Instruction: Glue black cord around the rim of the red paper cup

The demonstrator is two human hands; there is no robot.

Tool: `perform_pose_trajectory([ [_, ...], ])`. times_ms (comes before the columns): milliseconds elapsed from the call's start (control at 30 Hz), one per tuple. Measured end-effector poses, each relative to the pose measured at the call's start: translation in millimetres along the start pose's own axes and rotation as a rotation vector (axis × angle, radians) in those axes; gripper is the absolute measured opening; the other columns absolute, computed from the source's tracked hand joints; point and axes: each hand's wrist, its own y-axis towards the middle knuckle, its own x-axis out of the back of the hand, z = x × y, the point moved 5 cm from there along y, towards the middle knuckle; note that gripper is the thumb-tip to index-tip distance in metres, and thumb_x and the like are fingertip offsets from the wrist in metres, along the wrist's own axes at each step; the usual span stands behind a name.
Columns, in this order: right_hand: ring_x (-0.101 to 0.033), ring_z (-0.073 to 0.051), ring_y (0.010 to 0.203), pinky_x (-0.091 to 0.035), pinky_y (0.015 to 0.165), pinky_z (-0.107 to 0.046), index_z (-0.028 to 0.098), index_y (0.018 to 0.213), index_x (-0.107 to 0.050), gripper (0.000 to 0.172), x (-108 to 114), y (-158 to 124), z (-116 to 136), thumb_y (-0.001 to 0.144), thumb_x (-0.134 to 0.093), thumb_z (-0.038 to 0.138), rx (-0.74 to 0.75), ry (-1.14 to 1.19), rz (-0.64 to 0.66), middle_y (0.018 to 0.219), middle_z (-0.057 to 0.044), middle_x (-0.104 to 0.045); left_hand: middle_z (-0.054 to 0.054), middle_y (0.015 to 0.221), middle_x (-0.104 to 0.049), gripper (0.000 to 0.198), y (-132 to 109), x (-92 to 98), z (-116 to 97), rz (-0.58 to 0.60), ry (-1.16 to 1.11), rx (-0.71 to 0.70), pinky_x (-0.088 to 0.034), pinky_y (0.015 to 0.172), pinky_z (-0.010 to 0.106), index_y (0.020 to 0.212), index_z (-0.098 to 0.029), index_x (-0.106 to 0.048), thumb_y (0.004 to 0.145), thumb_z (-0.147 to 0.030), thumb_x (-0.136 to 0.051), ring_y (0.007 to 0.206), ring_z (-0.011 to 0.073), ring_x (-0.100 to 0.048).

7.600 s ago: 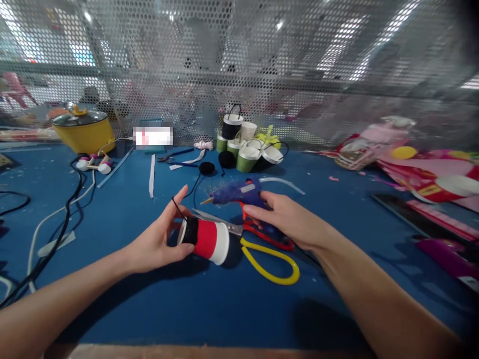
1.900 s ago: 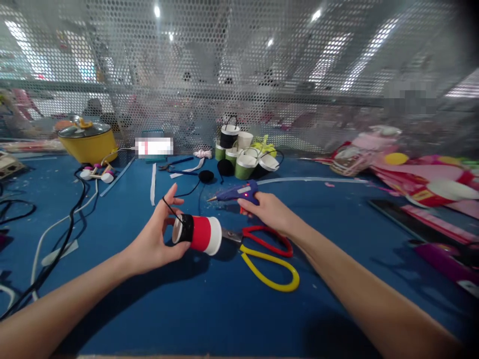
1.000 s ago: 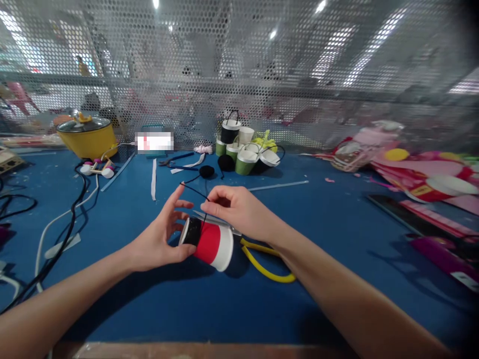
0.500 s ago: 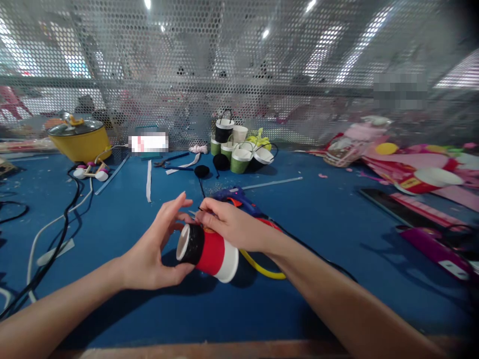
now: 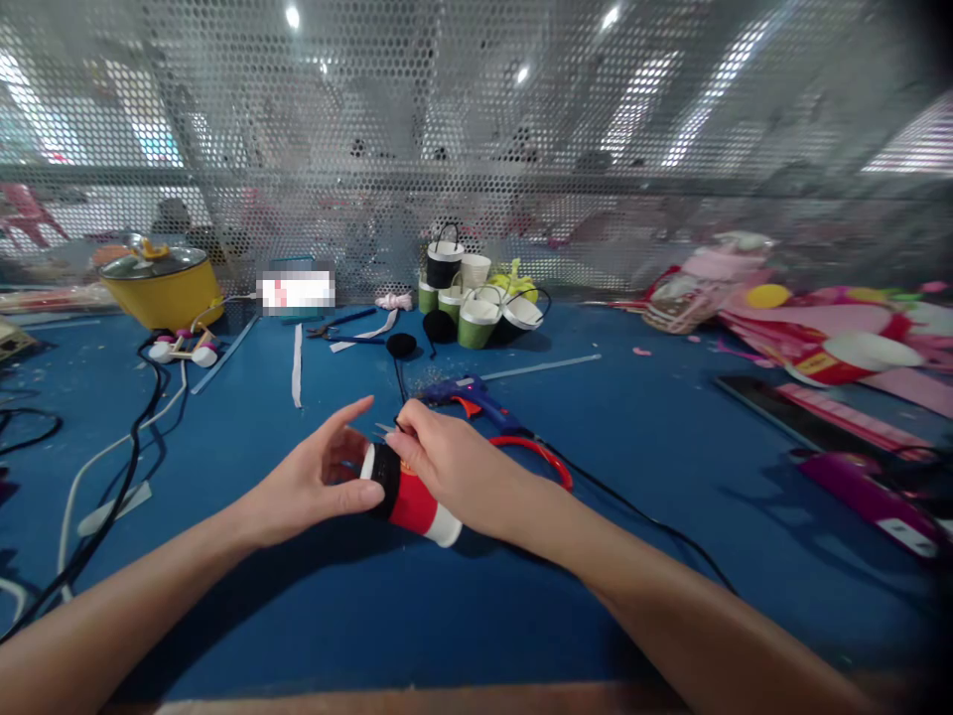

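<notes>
A paper cup (image 5: 415, 503) wrapped in black and red, with a white end, lies tilted between both hands over the blue table. My left hand (image 5: 319, 484) grips its black end, thumb in front and fingers behind. My right hand (image 5: 453, 459) is closed above the cup, pinching a small tool with pale pointed tips (image 5: 385, 430), perhaps tweezers or scissors; its grip is mostly hidden. Black cord (image 5: 400, 379) runs from near the right fingers to a black ball. Just beyond that hand lies a blue glue gun (image 5: 469, 394).
Several small green and black cups (image 5: 478, 316) stand at the back centre. A yellow pot (image 5: 160, 288) and cables (image 5: 134, 437) are at left. Pliers (image 5: 346, 328) lie behind the hands. On the right are a purple device (image 5: 868, 501) and pink pieces (image 5: 834, 323).
The cup has turned slightly and shows less of its white end. My right hand has shifted over it, and the yellow curved piece beneath is now hidden while a red ring shows more.
</notes>
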Motion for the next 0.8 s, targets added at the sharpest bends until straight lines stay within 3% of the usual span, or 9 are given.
perform_pose_trajectory([
  [133, -0.044, -0.013, 0.058, -0.030, 0.054, -0.026, 0.020, 0.076, -0.039, 0.016, -3, 1, 3, 0.091, -0.039, 0.025, 0.009, -0.040, -0.017, 0.067, 0.000, -0.050, 0.006, 0.101, -0.051, 0.077, -2, -4.2, -2, -0.030, 0.013, 0.024, -0.040, 0.080, 0.037, 0.135, -0.026, -0.030, 0.070, -0.039, -0.071, 0.092, 0.0212, -0.052],
  [500, -0.045, -0.012, 0.061, -0.032, 0.056, -0.025, 0.021, 0.077, -0.040, 0.017, 6, 6, 0, 0.091, -0.039, 0.030, 0.054, 0.069, 0.009, 0.067, 0.002, -0.049, 0.005, 0.104, -0.052, 0.076, -3, -6.5, -11, -0.022, 0.040, -0.144, -0.039, 0.085, 0.038, 0.135, -0.031, -0.030, 0.071, -0.026, -0.071, 0.100, 0.0223, -0.051],
  [800, -0.044, -0.013, 0.059, -0.031, 0.056, -0.026, 0.021, 0.075, -0.038, 0.017, 1, 3, 3, 0.091, -0.039, 0.026, 0.019, 0.014, -0.005, 0.068, 0.002, -0.049, 0.006, 0.110, -0.048, 0.076, -5, -8.4, -8, -0.027, 0.049, -0.055, -0.041, 0.085, 0.039, 0.135, -0.030, -0.029, 0.071, -0.026, -0.069, 0.104, 0.0243, -0.048],
])
